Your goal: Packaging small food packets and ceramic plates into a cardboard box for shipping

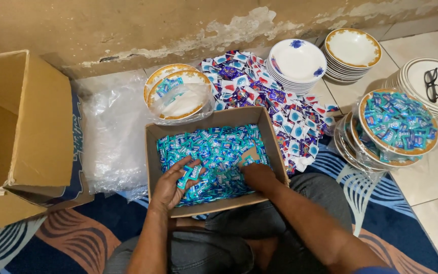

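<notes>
A shallow cardboard box (153, 152) rests on my lap, filled with small teal candy wrappers (214, 147). My left hand (171, 185) lies at the box's near left side and grips one teal candy (190, 173) between thumb and fingers. My right hand (257, 175) is pushed palm down into the candies near the box's right wall, its fingers buried among them, so I cannot see what it holds.
A big open carton (21, 132) stands at the left beside clear plastic bags (112, 137). A bagged plate (178, 94), a heap of blue and red candies (264, 91), stacked plates (297, 61), a candy-filled plate (399, 124) and glasses (433, 84) on plates lie beyond.
</notes>
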